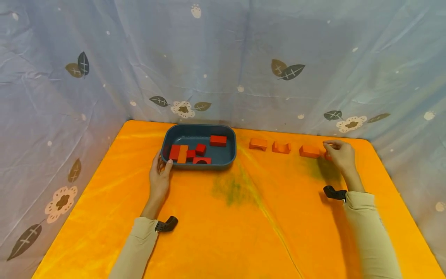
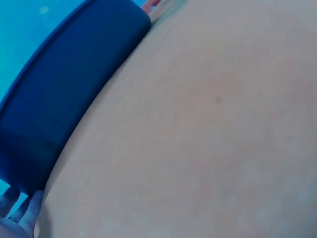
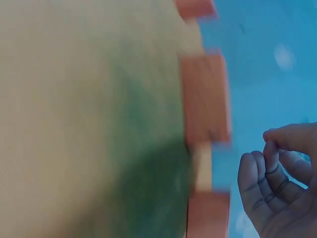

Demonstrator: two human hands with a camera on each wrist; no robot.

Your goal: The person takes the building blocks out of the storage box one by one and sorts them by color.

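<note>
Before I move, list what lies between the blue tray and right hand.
In the head view: an orange arch, an upturned arch, a plain orange block, and another block partly hidden by the right hand.

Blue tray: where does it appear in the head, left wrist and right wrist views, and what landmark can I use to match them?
Head: blue tray slightly left of centre, the left hand gripping its near left corner.
Left wrist: blue tray slants across the upper left, fingers at its lower end.
Right wrist: not in it.
Shared landmark: the orange cloth, beige in both wrist views.
</note>
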